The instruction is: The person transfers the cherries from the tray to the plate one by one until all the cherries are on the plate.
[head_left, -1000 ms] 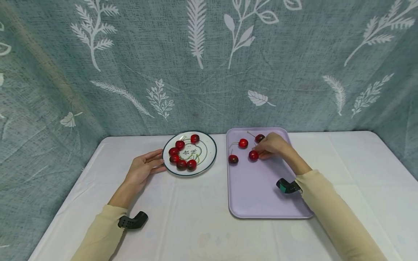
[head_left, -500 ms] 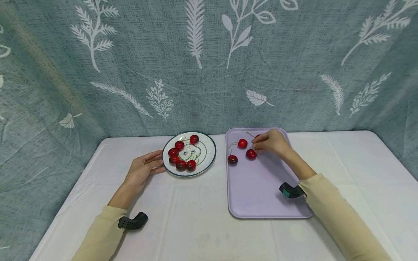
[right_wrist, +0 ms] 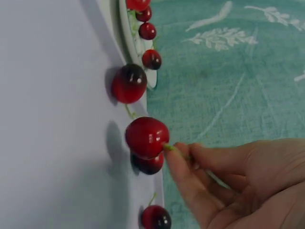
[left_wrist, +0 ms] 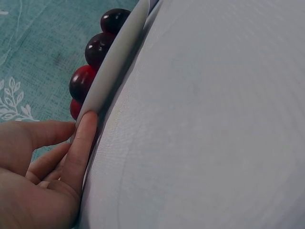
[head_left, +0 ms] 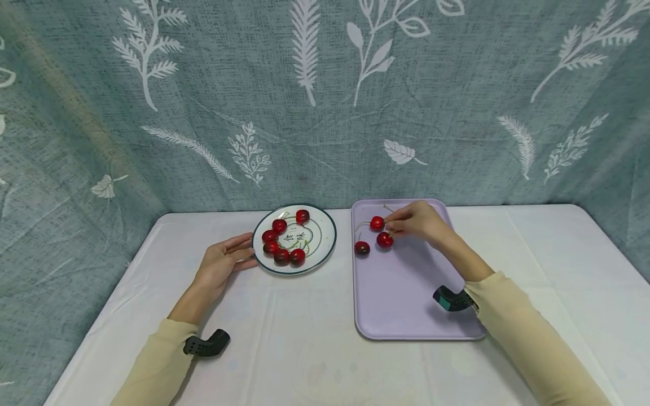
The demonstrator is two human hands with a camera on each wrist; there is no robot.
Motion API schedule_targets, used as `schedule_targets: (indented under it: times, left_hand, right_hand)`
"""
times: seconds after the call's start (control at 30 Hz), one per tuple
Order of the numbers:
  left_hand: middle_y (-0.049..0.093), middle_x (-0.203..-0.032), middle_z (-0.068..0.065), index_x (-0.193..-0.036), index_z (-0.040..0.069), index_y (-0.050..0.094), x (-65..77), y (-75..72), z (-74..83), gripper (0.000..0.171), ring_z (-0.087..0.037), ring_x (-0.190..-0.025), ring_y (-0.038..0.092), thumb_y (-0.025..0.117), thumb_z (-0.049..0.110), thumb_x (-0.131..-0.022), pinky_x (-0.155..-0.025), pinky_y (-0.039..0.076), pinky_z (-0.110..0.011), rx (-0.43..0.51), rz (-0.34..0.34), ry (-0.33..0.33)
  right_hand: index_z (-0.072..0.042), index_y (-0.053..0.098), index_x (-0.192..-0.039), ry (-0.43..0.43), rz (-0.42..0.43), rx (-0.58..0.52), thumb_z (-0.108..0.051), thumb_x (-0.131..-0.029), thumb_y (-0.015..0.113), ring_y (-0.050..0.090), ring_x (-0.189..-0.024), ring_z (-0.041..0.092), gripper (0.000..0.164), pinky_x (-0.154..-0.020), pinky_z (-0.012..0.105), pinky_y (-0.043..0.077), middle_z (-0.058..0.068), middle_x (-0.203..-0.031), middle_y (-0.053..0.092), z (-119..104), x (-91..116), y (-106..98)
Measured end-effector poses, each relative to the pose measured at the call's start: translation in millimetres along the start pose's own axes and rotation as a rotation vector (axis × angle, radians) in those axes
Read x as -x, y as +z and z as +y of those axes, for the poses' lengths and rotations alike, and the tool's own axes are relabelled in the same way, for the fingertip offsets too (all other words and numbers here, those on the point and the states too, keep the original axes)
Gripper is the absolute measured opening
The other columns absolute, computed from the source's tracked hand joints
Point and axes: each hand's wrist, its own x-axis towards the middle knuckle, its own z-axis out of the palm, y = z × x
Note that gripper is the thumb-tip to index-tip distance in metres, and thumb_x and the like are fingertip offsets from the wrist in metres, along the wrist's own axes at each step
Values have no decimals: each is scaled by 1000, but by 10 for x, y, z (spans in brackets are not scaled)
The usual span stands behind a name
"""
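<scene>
the right hand (head_left: 418, 221) pinches a cherry (right_wrist: 147, 137) by its stem, holding it just above the lilac tray (head_left: 406, 299), which lies by the far edge of the tabletop (head_left: 294, 349). three loose cherries (head_left: 362, 248) lie toward the tray's far edge. the left hand (head_left: 220, 265), relaxed and extended, touches the left rim of a white plate (head_left: 325, 248) bearing six more cherries (head_left: 281, 257).

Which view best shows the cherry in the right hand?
Right wrist: the held cherry looks large and unobstructed, its stem pinched by the right hand. Head shows it small, over the lavender tray; left wrist doesn't show it.
</scene>
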Motion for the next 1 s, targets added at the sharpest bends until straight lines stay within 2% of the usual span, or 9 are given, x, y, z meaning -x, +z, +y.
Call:
schedule_targets:
  times: [0.13, 0.3, 0.43, 0.63, 0.8, 1.0]
  left_hand:
    - [40, -147, -26, -149, -4, 36, -7, -4, -14, 54, -3, -89, 68, 53, -3, -97, -86, 59, -25, 8, 6, 1]
    - [40, -147, -27, -149, -4, 36, -11, 7, -14, 55, -3, -89, 67, 53, -2, -97, -86, 59, -25, 2, 5, 5]
    - [40, -147, -27, -148, -4, 36, -10, 9, -14, 54, -4, -89, 67, 53, -2, -97, -86, 59, -25, -1, 3, 8]
    - [40, -147, -26, -148, -4, 36, -10, 7, -17, 55, -4, -90, 67, 54, -2, -97, -86, 59, -25, -3, 3, 10]
    - [40, -147, -26, -148, -3, 36, -12, 9, -18, 55, -4, -91, 67, 54, -2, -97, -86, 59, -25, -7, 6, 7]
    - [40, -147, -26, -148, -3, 36, -4, 4, -12, 54, -4, -90, 67, 53, -2, -97, -86, 59, -25, -5, 4, 9]
  right_hand:
    - [12, 65, -118, -43, 5, -41, -2, -94, 63, 72, -86, 17, 28, -91, 44, 58, 26, -117, 66, -64, 8, 43]
    - [16, 63, -118, -71, 13, -164, 0, -93, 64, 71, -77, 10, 29, -91, 47, 57, 28, -111, 67, -138, -21, 124]
    - [17, 63, -117, -57, 1, -245, 3, -91, 65, 71, -75, 10, 29, -91, 45, 57, 28, -111, 67, -198, -69, 219]
    - [14, 67, -113, -38, -26, -303, 4, -89, 67, 71, -76, 12, 25, -93, 47, 56, 25, -107, 69, -289, -141, 405]
    - [11, 69, -110, -26, -62, -289, 2, -88, 70, 71, -73, 11, 24, -93, 48, 57, 21, -102, 72, -332, -221, 574]
    - [11, 71, -109, -7, -102, -253, 1, -87, 71, 70, -68, 10, 23, -85, 41, 61, 18, -96, 73, -355, -314, 784]
